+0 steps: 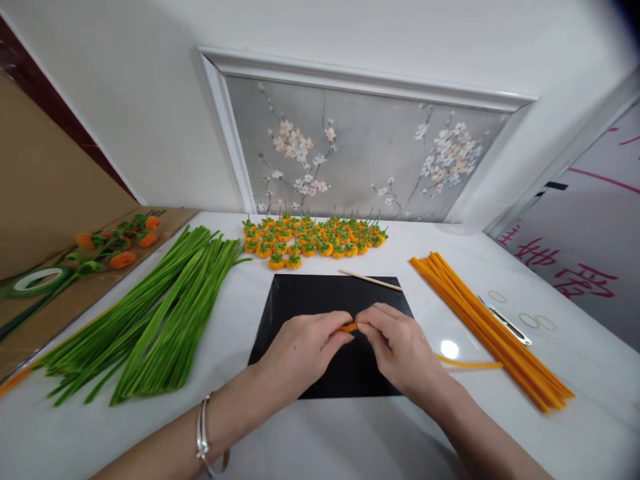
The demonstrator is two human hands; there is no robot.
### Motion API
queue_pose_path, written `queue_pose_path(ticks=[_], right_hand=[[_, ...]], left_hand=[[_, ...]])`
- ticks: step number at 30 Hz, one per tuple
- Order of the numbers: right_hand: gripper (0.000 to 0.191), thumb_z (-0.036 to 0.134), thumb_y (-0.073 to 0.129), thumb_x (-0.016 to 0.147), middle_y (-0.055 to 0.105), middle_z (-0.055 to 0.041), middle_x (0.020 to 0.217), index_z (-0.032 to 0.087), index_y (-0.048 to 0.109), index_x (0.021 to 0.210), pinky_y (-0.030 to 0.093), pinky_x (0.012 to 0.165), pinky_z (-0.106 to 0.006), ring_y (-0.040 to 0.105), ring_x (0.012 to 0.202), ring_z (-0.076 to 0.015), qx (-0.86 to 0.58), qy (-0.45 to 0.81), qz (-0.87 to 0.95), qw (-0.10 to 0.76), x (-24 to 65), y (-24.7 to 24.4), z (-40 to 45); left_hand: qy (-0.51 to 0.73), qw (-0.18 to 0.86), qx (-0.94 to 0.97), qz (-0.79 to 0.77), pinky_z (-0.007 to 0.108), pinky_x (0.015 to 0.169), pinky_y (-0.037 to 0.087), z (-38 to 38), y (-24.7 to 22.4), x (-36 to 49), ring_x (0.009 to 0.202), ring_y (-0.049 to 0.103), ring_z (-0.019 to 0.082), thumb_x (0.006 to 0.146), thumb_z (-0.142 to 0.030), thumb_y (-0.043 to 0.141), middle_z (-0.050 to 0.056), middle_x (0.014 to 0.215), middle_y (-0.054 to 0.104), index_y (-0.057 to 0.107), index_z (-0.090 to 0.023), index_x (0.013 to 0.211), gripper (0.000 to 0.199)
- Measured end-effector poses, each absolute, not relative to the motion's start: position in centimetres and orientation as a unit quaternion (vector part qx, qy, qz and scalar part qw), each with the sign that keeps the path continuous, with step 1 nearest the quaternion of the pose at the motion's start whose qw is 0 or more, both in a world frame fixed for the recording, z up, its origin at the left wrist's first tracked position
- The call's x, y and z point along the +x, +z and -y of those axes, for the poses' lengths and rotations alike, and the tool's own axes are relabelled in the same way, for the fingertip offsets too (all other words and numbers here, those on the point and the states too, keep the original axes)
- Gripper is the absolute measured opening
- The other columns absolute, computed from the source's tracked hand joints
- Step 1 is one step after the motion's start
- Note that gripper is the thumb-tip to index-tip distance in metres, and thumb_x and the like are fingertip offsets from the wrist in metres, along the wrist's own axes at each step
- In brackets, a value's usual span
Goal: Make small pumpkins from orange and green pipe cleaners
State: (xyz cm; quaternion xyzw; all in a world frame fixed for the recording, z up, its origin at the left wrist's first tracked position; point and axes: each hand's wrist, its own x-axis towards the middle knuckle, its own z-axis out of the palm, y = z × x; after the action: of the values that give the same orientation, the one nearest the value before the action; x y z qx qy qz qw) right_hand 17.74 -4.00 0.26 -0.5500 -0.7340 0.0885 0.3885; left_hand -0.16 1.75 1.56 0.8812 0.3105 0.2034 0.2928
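Note:
Both hands meet over a black board (293, 293) on the white table. My left hand (303, 347) is closed, thumb and fingers pinching a short visible piece of orange pipe cleaner (347, 327). At the other end of that piece, the fingertips of my right hand (400, 340) are pressed together on it. A yellow-orange strand (470, 363) sticks out past the right wrist toward the orange bundle; whether it joins the held piece is hidden. Along the board's far edge lies a thin wooden stick (370, 279).
Green pipe cleaners (165, 327) spread on the left, orange ones (490, 327) on the right. Small orange pumpkin shapes with green tops (310, 240) crowd the back. Rubber bands (529, 321) and a slim metal tool (507, 325) lie far right. Green tape (40, 280) rests on cardboard (65, 313).

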Motion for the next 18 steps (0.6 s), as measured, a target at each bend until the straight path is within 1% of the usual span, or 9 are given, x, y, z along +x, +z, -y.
queue_pose_path(ticks=[1, 2, 4, 5, 7, 10, 13, 15, 18], right_hand=[[0.022, 0.01, 0.042, 0.09, 0.062, -0.003, 0.077, 0.02, 0.059, 0.081, 0.047, 0.065, -0.027, 0.056, 0.071, -0.0157, -0.531, 0.054, 0.749, 0.393, 17.8, 0.3, 4.0], [0.023, 0.009, 0.041, 0.09, 0.064, -0.0041, 0.08, 0.02, 0.06, 0.083, 0.047, 0.067, -0.028, 0.057, 0.073, -0.0161, -0.511, 0.026, 0.762, 0.397, 17.9, 0.4, 4.0], [0.026, 0.006, 0.039, 0.09, 0.067, -0.005, 0.084, 0.019, 0.061, 0.086, 0.048, 0.068, -0.029, 0.057, 0.074, -0.0158, -0.474, -0.012, 0.786, 0.398, 17.9, 0.5, 4.0], [0.027, 0.006, 0.039, 0.09, 0.068, -0.0051, 0.086, 0.019, 0.062, 0.087, 0.048, 0.069, -0.029, 0.058, 0.075, -0.0157, -0.46, -0.025, 0.793, 0.398, 17.9, 0.6, 4.0], [0.027, 0.006, 0.04, 0.091, 0.069, -0.0051, 0.087, 0.019, 0.063, 0.089, 0.048, 0.069, -0.029, 0.058, 0.076, -0.0155, -0.442, -0.044, 0.802, 0.398, 17.8, 0.7, 4.1], [0.027, 0.007, 0.041, 0.093, 0.07, -0.0049, 0.088, 0.019, 0.064, 0.092, 0.048, 0.071, -0.03, 0.058, 0.078, -0.0155, -0.419, -0.062, 0.81, 0.406, 17.8, 0.9, 4.2], [0.026, 0.005, 0.042, 0.091, 0.07, -0.0058, 0.091, 0.018, 0.064, 0.096, 0.048, 0.071, -0.031, 0.059, 0.082, -0.0161, -0.403, -0.08, 0.811, 0.417, 17.9, 1.0, 4.3], [0.025, 0.004, 0.043, 0.091, 0.069, -0.0062, 0.091, 0.018, 0.064, 0.096, 0.047, 0.07, -0.03, 0.059, 0.083, -0.016, -0.403, -0.087, 0.81, 0.417, 18.0, 1.0, 4.3], [0.026, 0.002, 0.041, 0.089, 0.067, -0.006, 0.086, 0.017, 0.062, 0.091, 0.046, 0.067, -0.028, 0.057, 0.076, -0.0147, -0.418, -0.081, 0.81, 0.403, 18.1, 0.8, 4.1]], left_hand=[[0.198, 0.38, 0.842, -0.328, 0.024, 0.065, 0.042, -1.9, 2.1, 0.0, 0.07, 0.058, 0.016, 0.09, -0.035, 0.05, 0.004, 0.082, 0.066, 0.064, -0.019, 0.095, 0.022], [0.176, 0.471, 0.795, -0.338, 0.023, 0.06, 0.042, -2.1, 2.6, 0.1, 0.065, 0.056, 0.014, 0.091, -0.04, 0.047, 0.004, 0.08, 0.067, 0.064, -0.018, 0.095, 0.028], [0.127, 0.655, 0.661, -0.343, 0.021, 0.049, 0.039, -2.5, 3.2, 0.0, 0.052, 0.051, 0.011, 0.093, -0.052, 0.035, 0.006, 0.079, 0.067, 0.063, -0.014, 0.098, 0.047], [0.102, 0.727, 0.594, -0.328, 0.02, 0.047, 0.039, -2.8, 3.2, -0.2, 0.051, 0.051, 0.01, 0.093, -0.054, 0.034, 0.008, 0.08, 0.068, 0.062, -0.013, 0.098, 0.051], [0.048, 0.818, 0.491, -0.295, 0.018, 0.043, 0.04, -3.3, 2.9, -0.6, 0.048, 0.053, 0.009, 0.092, -0.055, 0.038, 0.01, 0.077, 0.067, 0.064, -0.009, 0.089, 0.052], [-0.009, 0.883, 0.399, -0.246, 0.015, 0.034, 0.035, -3.6, 2.2, -1.0, 0.04, 0.051, 0.006, 0.091, -0.049, 0.045, 0.008, 0.066, 0.065, 0.066, -0.007, 0.083, 0.047], [-0.001, 0.902, 0.373, -0.219, 0.011, 0.03, 0.031, -3.3, 1.9, -1.1, 0.035, 0.047, 0.004, 0.087, -0.037, 0.059, 0.003, 0.057, 0.062, 0.063, -0.01, 0.078, 0.029], [0.014, 0.896, 0.38, -0.228, 0.01, 0.032, 0.035, -3.1, 2.1, -1.0, 0.036, 0.05, 0.004, 0.082, -0.032, 0.067, 0.0, 0.057, 0.061, 0.061, -0.012, 0.075, 0.022], [0.029, 0.859, 0.435, -0.27, 0.012, 0.039, 0.046, -2.9, 2.4, -0.8, 0.044, 0.058, 0.007, 0.076, -0.031, 0.073, 0.0, 0.06, 0.064, 0.058, -0.013, 0.074, 0.023]])
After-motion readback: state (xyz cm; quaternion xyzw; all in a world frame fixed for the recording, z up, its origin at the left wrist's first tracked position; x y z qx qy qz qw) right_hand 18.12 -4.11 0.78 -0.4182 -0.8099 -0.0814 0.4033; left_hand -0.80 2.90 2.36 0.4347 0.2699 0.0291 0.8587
